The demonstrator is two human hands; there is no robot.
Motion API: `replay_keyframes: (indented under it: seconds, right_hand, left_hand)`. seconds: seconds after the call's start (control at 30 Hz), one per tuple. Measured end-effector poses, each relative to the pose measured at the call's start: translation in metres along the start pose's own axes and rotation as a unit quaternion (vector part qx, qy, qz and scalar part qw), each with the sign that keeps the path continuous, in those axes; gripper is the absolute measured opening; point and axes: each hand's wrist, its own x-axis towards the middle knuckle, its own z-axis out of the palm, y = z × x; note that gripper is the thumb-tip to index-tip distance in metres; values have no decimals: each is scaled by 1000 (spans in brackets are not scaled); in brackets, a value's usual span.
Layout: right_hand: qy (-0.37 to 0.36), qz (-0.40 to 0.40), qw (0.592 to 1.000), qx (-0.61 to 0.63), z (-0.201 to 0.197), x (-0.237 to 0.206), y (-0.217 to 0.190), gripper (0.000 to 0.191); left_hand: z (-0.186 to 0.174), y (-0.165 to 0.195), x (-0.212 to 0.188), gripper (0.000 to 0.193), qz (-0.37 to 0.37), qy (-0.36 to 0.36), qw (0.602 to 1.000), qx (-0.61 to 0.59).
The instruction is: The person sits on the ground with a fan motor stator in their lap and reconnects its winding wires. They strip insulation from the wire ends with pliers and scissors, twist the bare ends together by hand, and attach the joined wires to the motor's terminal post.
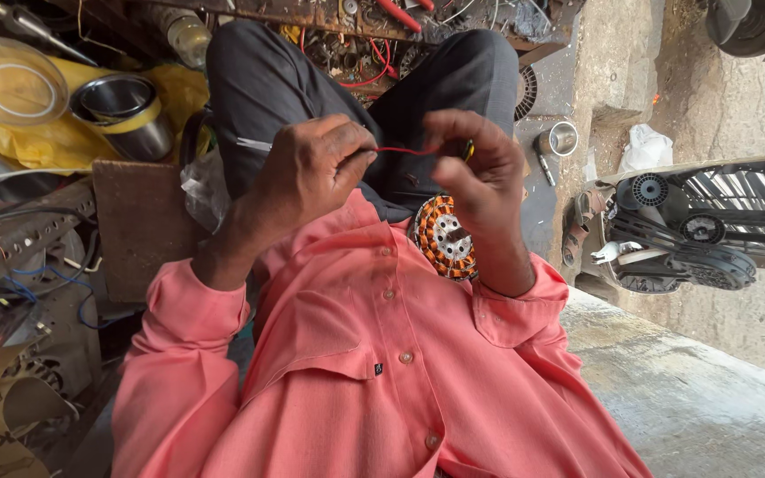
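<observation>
Head view: we pinch a thin red wire (405,150) taut between left hand (312,173) and right hand (480,173), just above the copper-wound stator (440,239) in our lap, seemingly preparing a lead; next likely calls for steady fingertip control.

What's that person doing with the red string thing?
It is a thin red wire, stretched between both hands. The left hand pinches one end and the right hand pinches the other. A round motor part wound with copper wire rests in the lap below. Steel cups and tangled wires lie around.
</observation>
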Motion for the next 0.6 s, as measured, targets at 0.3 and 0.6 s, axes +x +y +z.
replay_keyframes:
  seconds: [0.3, 0.6]
  right_hand:
    - [97, -103, 979, -146, -38, -1, 3, 15]
    - [99, -50, 992, 51, -63, -1, 7, 19]
  left_hand:
    - [-22, 1, -7, 10, -19, -18, 999, -48]
    - [-32, 15, -10, 20, -80, -9, 966, -245]
